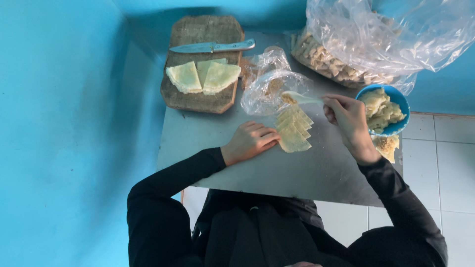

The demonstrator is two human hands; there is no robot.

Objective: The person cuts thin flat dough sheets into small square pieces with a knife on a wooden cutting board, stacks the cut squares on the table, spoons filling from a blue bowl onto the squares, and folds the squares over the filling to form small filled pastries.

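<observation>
Left hand lies flat, fingers pressing the dough strips on the counter; right hand pinches a filled spoon just beyond them.

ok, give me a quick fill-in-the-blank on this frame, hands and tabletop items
1. The right hand holds a white ____ over the stack of thin pastry sheets.
2. The left hand presses on the stack's ____ edge as seen in the picture.
3. The knife lies on the wooden ____ behind the folded pastry rounds.
4. The bowl beside the right hand is ____ in colour.

Missing words: spoon; left; cutting board; blue
</observation>
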